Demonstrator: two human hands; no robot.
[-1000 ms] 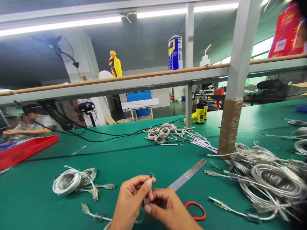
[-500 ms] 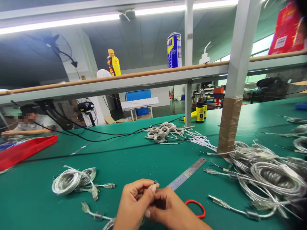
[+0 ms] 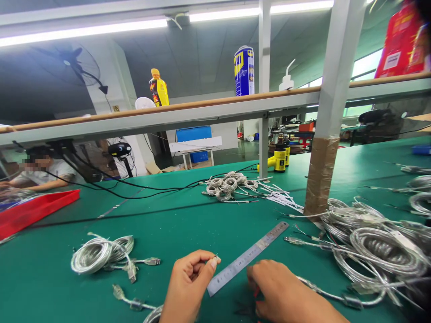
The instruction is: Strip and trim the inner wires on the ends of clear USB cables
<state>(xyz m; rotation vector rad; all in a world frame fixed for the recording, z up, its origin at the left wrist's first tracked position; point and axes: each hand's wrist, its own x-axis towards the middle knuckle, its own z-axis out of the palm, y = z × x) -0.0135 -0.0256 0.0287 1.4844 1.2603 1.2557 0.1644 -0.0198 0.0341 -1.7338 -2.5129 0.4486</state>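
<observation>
My left hand (image 3: 189, 283) is closed in a pinch at the lower middle. A cable end (image 3: 216, 257) with fine wires sticks out between its thumb and index finger. To the right, my right hand (image 3: 279, 287) is curled over red-handled scissors (image 3: 257, 294), whose dark blades are blurred and point left. Most of the scissors is hidden under the fingers. Between my hands a steel ruler (image 3: 249, 259) lies slantwise on the green table. Part of a clear cable with a metal plug (image 3: 118, 291) lies left of my left hand.
Coiled clear USB cables (image 3: 101, 253) lie at the left, with a larger heap (image 3: 387, 251) at the right. Farther back are small cable coils (image 3: 227, 186), white strips (image 3: 283, 197) and a yellow heat gun (image 3: 279, 160). A taped post (image 3: 321, 175) and a shelf (image 3: 208, 110) stand ahead. A person sits far left behind a red tray (image 3: 43, 211).
My right hand has left my left hand and moved right and down onto the scissors. The near end of the ruler is now uncovered. My left hand keeps its pinch.
</observation>
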